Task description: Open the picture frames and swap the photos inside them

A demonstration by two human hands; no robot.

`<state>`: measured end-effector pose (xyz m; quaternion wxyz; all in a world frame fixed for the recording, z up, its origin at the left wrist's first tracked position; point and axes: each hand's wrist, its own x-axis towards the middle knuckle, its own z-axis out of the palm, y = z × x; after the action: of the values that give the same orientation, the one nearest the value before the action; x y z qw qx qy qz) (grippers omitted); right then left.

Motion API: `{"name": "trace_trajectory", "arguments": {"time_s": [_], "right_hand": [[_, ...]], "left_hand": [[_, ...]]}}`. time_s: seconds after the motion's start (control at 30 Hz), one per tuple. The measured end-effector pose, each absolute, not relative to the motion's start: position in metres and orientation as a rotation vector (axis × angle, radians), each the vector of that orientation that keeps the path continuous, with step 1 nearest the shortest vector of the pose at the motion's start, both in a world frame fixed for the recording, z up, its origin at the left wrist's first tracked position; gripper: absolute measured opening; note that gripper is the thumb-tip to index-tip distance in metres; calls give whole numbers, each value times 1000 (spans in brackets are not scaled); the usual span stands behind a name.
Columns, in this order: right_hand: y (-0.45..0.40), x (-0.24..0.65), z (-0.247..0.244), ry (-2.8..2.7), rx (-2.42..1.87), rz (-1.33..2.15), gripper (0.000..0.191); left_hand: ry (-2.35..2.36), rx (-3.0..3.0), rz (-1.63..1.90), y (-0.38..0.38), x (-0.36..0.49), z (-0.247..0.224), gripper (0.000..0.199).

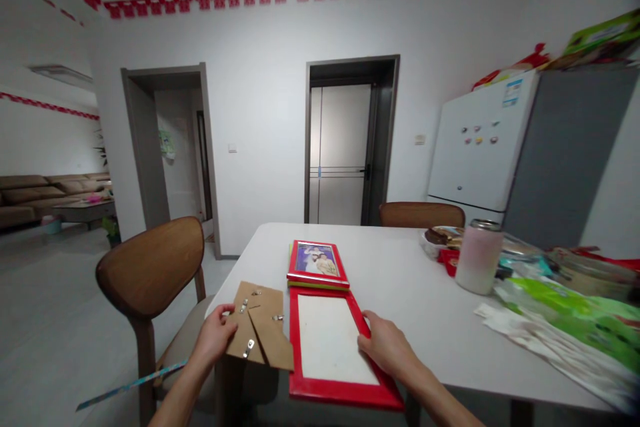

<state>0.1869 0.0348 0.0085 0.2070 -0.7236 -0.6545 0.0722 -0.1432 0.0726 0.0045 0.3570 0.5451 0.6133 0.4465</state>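
Observation:
My left hand [216,333] is closed on the left edge of a brown backing board [267,330], which has metal clips and a stand flap on its face. Beside the board lies a red frame [345,391] with a white panel [330,340] inside it, its near end at the table's front edge. The fingers of my right hand [383,341] grip the right side of this red frame. Just behind it, a red-framed photo [317,260] of people rests on top of another frame with a yellow-green edge [320,285].
A white table [390,260] bears a pink and white bottle [479,257], a green plastic package [575,320], white cloth [540,340] and containers on the right. Brown chairs [155,267] stand at the left and behind the table. A refrigerator [480,140] is at the back right.

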Motion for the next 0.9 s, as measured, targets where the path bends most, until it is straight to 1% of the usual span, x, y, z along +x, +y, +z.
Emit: {"name": "trace_trajectory", "arguments": {"time_s": [0.1, 0.13, 0.23, 0.3, 0.37, 0.43, 0.47, 0.5, 0.57, 0.6, 0.67, 0.73, 0.8, 0.87, 0.9], "right_hand": [[30, 192, 14, -1685, -1990, 318, 52], [27, 194, 17, -1606, -1938, 440, 57], [13, 192, 28, -1272, -1630, 985, 68], [3, 185, 37, -1049, -1400, 1232, 74], [-4, 176, 45, -923, -1245, 1317, 79], [-9, 169, 52, -894, -1151, 1316, 83], [-9, 166, 54, -903, -1125, 1306, 83], [-9, 165, 56, -917, -1110, 1295, 83], [-8, 164, 58, -945, -1116, 1271, 81], [-7, 166, 57, -956, -1140, 1259, 80], [-3, 171, 54, -981, -1212, 1220, 79], [1, 180, 47, -1027, -1302, 1159, 76], [6, 191, 36, -1099, -1412, 1088, 71], [13, 203, 25, -1212, -1546, 980, 64], [15, 208, 19, -1287, -1613, 901, 59]], "left_hand": [[1730, 1536, 1146, 70, -145, 6, 28], [1771, 1573, 1157, 67, -142, 8, 31], [1807, 1687, 1225, 48, -115, 14, 38], [1644, 1863, 1285, 29, -81, 19, 37], [1365, 2018, 1251, 8, -41, 25, 41], [1171, 2124, 1198, -10, -5, 32, 51], [1113, 2186, 1187, -17, 9, 35, 52], [1091, 2240, 1197, -22, 20, 39, 50], [1055, 2371, 1216, -26, 31, 47, 40], [1047, 2431, 1237, -26, 32, 51, 35], [1058, 2485, 1319, -22, 24, 59, 32], [1154, 2383, 1467, -15, 8, 64, 31], [1303, 2158, 1586, -7, -15, 64, 28], [1424, 1930, 1604, 0, -39, 55, 25], [1446, 1845, 1592, 3, -49, 47, 27]]}}
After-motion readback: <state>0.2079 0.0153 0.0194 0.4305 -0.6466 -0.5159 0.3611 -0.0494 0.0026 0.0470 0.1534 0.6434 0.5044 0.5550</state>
